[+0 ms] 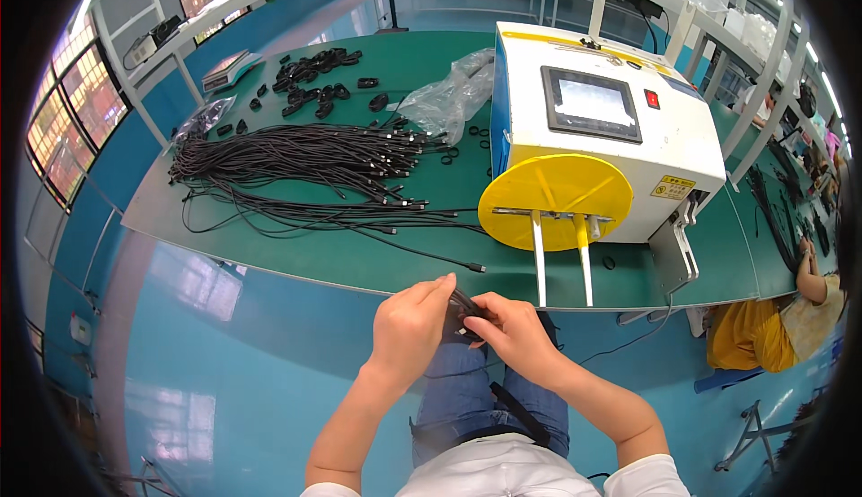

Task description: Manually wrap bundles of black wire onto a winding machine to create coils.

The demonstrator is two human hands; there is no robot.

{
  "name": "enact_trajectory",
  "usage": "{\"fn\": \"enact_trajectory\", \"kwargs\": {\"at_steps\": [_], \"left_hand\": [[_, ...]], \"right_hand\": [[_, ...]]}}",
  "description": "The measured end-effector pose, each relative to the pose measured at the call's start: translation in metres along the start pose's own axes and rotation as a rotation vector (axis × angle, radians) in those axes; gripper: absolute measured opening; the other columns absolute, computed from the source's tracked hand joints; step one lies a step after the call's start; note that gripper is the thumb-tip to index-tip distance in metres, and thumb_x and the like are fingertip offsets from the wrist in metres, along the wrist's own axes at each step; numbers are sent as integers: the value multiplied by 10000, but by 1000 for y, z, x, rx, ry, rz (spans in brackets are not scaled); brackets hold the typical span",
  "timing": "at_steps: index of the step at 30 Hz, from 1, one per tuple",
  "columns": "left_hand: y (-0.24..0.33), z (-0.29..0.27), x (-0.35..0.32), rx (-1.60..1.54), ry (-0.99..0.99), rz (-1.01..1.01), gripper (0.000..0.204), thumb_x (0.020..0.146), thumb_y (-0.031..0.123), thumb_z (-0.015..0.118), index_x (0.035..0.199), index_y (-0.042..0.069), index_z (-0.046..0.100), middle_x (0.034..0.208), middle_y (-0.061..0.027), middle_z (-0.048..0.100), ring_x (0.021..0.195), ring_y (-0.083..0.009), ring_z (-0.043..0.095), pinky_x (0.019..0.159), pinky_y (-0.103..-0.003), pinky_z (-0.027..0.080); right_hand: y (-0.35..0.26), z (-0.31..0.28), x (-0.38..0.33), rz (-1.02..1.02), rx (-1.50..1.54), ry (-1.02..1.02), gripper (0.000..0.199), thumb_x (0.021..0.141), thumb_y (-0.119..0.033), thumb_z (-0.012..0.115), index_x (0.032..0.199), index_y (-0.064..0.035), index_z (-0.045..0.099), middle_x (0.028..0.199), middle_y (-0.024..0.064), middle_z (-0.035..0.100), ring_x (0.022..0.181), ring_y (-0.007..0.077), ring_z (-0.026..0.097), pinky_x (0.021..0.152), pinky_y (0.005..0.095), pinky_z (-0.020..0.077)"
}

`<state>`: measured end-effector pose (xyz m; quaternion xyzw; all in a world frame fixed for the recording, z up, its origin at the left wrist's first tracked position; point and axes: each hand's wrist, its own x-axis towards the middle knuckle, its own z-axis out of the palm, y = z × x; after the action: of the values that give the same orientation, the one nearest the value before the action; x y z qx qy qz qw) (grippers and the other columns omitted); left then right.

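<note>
My left hand (410,325) and my right hand (512,331) meet just below the green table's front edge (359,283), above my lap. Together they pinch a small coiled black cable (463,310), partly hidden between the fingers. Straight ahead on the table lies a large bundle of loose black cables (314,167), one strand trailing toward my hands. To the right stands a white winding machine (620,138) with a yellow disc (555,201) and two upright prongs facing me.
A heap of coiled black cables (314,75) sits at the table's far left, beside a crumpled clear plastic bag (449,93). Another person in yellow (772,331) sits at the right. White frame posts line the back.
</note>
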<state>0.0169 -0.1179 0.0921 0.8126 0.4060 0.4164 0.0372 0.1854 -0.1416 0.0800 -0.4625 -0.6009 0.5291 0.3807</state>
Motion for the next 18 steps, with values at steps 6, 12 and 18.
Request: {"fn": "enact_trajectory", "kwargs": {"at_steps": [6, 12, 18], "left_hand": [[-13, 8, -5, -71, 130, 67, 315, 672, -51, 629, 986, -29, 628, 911, -141, 664, 778, -257, 657, 653, -317, 537], [-15, 13, -12, -136, 180, 181, 350, 624, -144, 643, 948, -13, 645, 857, -126, 668, 702, -230, 662, 604, -279, 539], [-18, 12, -22, -164, 189, 225, 357, 623, -73, 670, 973, -13, 636, 870, -108, 667, 723, -202, 659, 580, -262, 535]], "right_hand": [[-12, -11, 2, 223, 415, -192, 231, 854, -86, 609, 1060, 16, 589, 976, 67, 625, 873, 111, 592, 755, 274, 510], [-16, -4, -9, 276, 493, -233, 212, 838, -81, 621, 1036, -4, 617, 996, 36, 610, 908, 94, 547, 790, 236, 445], [-8, 1, -12, 319, 560, -270, 180, 804, -60, 656, 970, 3, 630, 995, 14, 584, 899, 83, 531, 763, 227, 438]]}}
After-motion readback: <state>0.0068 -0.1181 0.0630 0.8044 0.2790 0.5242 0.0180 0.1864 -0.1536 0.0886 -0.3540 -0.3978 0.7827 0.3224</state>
